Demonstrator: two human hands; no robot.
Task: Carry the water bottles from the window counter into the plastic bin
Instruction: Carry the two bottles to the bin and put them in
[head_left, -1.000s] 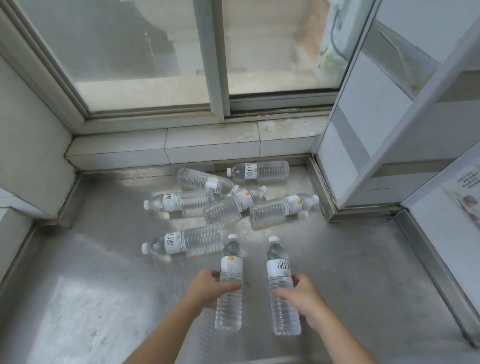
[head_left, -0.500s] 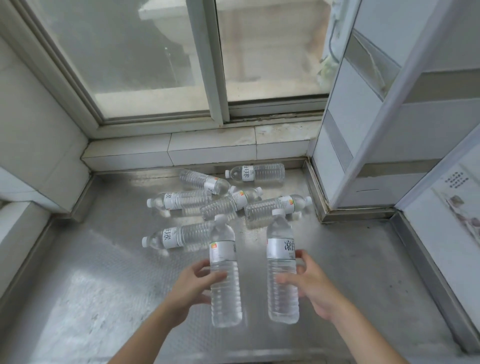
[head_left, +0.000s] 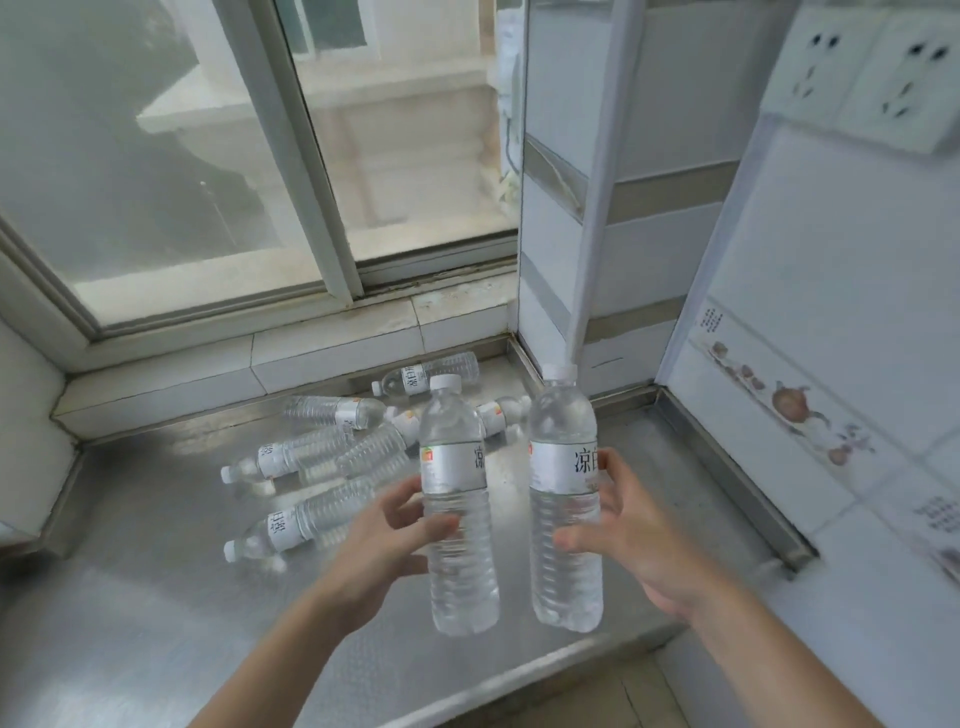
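Fingers (head_left: 400, 512) gripping upright bottles (head_left: 457, 499), clear of counter edge (head_left: 545, 670)

Clear ribbed plastic bottles (head_left: 460, 499), brushed metal counter (head_left: 130, 597) — glossy wall tiles (head_left: 810, 364)

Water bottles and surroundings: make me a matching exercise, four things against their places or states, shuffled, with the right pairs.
Things:
1. bottle in the left hand
2. bottle in the right hand
3. bottle nearest the window sill
4. wall socket

States:
A. lying on the steel counter
B. upright, label's red mark showing
C. fixed high on the right wall
D. upright, large label characters showing

Pairs: 1-B, 2-D, 3-A, 4-C
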